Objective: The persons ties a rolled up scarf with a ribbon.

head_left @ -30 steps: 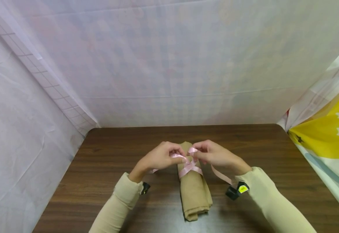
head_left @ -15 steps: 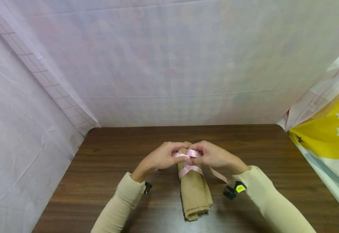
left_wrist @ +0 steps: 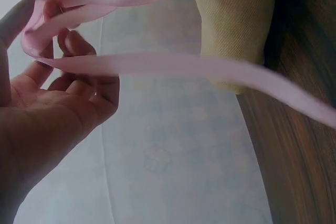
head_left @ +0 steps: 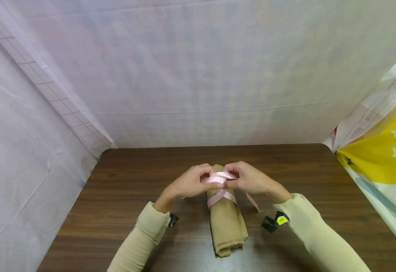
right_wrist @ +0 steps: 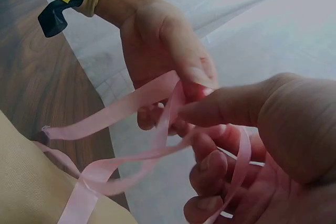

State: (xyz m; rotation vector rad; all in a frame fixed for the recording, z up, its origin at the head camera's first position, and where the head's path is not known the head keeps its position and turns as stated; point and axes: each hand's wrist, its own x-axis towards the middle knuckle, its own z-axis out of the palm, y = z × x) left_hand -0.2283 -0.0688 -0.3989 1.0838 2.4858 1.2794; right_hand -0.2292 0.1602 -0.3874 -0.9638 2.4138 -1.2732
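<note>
A rolled tan cloth (head_left: 228, 226) lies lengthwise on the table. Pink satin ribbon (head_left: 220, 176) goes round it and crosses on top. Above the crossing, my left hand (head_left: 192, 182) pinches a ribbon loop between thumb and fingers. Facing it, my right hand (head_left: 254, 181) pinches the ribbon too, the two thumbs nearly meeting. The left wrist view has a loose ribbon tail (left_wrist: 147, 64) trailing from the left hand (left_wrist: 63, 114) past the cloth (left_wrist: 233, 19). In the right wrist view, ribbon (right_wrist: 113, 109) stretches between both hands, and a strand hangs over the right fingers (right_wrist: 207, 171).
The dark wood-grain table (head_left: 133, 170) ends at a pale sheet (head_left: 198, 75) hung behind it. Another white sheet (head_left: 21, 170) hangs on the left. Yellow patterned fabric (head_left: 378, 155) hangs at the right edge. Black wrist cameras (head_left: 270, 224) sit below the sleeves.
The hands have drawn slightly closer over the cloth. The two ribbon loops, apart before, now overlap across each other between the fingers. The cloth roll stays in place.
</note>
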